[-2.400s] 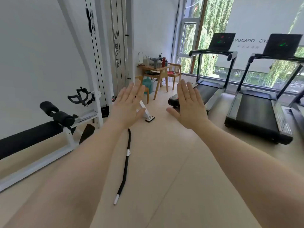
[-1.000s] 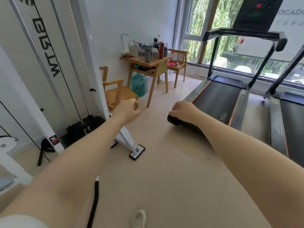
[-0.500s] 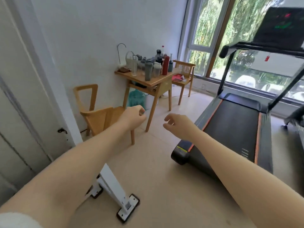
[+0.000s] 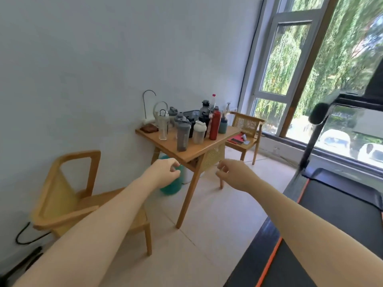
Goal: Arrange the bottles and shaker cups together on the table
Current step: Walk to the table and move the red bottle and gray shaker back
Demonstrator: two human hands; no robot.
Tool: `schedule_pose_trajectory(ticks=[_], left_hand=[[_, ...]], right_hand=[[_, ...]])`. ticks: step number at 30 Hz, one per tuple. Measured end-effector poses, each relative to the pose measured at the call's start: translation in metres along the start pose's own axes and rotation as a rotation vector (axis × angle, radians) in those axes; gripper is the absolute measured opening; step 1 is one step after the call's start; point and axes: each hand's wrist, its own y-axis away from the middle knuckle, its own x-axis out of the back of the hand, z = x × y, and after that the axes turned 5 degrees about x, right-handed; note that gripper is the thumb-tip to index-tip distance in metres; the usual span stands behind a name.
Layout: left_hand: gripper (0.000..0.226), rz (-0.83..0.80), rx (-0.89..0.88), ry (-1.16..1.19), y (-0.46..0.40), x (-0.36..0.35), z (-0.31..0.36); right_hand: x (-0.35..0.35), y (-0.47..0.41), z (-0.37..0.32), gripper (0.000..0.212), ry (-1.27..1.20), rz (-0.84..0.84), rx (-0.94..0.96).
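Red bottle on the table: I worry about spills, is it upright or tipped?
Upright. The red bottle stands on its base on the wooden table, cap up.

No lettering, label, brand, number or sign can be read anywhere in this view. The bottles and shaker cups on the small wooden table (image 4: 170, 146), among them the tall red metal bottle (image 4: 214, 125) and the smoky grey shaker cup with a dark lid (image 4: 183, 134), show plain sides at this size, and any print on them is too small and blurred to make out. At about two o'clock, the black treadmill console (image 4: 376, 79) is cut off by the edge of the frame and shows no legible display.
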Motion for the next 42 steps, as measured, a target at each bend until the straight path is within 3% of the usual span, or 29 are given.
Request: schedule_pose_trajectory(ticks=[4, 8, 14, 21, 29, 38, 42], left_hand=[[0.031, 0.029, 0.047, 0.117, -0.089, 0.000, 0.002], [0.031, 0.050, 0.090, 0.148, -0.191, -0.008, -0.015], [0.032, 0.089, 0.033, 0.143, -0.356, 0.001, -0.032], [0.048, 0.036, -0.058, -0.077, -0.503, 0.009, -0.050], [0.081, 0.065, -0.047, -0.488, -0.603, -0.016, -0.063], [0.092, -0.217, 0.182, -0.646, -0.659, -0.037, -0.042], [0.090, -0.206, 0.310, -0.637, -0.666, -0.037, -0.039]], right_hand=[[0.008, -0.101, 0.025, 0.026, -0.073, -0.027, 0.063], [0.000, -0.194, 0.056, 0.038, -0.073, -0.028, 0.138], [0.011, -0.355, 0.098, 0.032, -0.011, -0.004, 0.175], [0.019, -0.508, 0.121, 0.037, -0.033, -0.026, 0.181], [0.007, -0.648, 0.160, 0.040, -0.009, -0.094, 0.218], [0.003, -0.790, 0.179, 0.040, 0.093, -0.315, 0.457], [-0.009, -0.827, 0.178, 0.037, 0.153, -0.380, 0.609]])
